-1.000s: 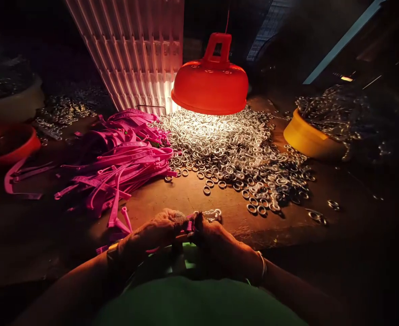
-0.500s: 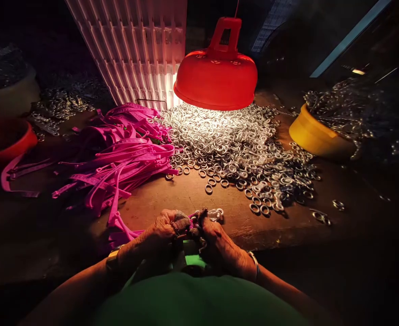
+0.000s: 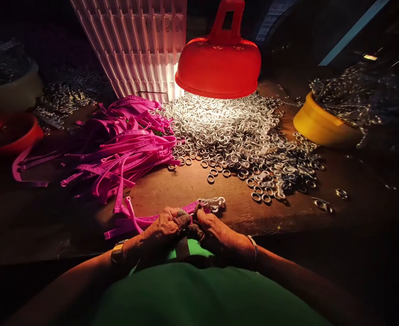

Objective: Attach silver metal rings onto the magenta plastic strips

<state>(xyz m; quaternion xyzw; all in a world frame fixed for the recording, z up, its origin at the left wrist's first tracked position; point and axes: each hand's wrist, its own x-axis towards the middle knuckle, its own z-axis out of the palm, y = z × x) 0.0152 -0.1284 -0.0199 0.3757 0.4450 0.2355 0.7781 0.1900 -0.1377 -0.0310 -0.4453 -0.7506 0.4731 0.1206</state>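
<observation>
My left hand is closed, with fabric wrapped round its fingertips, on a pink strap at the table's front edge. Close against it, my right hand pinches the same strap, also with wrapped fingertips. A short piece of silvery chain lies just beyond the right thumb, at the strap's end. What sits between the fingertips is small and mostly hidden. More pink straps lie on the table behind my left forearm.
A heap of pink straps lies left of a large pile of metal rings. A red lamp hangs low over the pile. Yellow and red bowls stand right and left. A ribbed panel rises behind.
The view has tipped down slightly, so the table sits higher in it. More pink strap shows behind my hands, which remain close together with fingers closed.
</observation>
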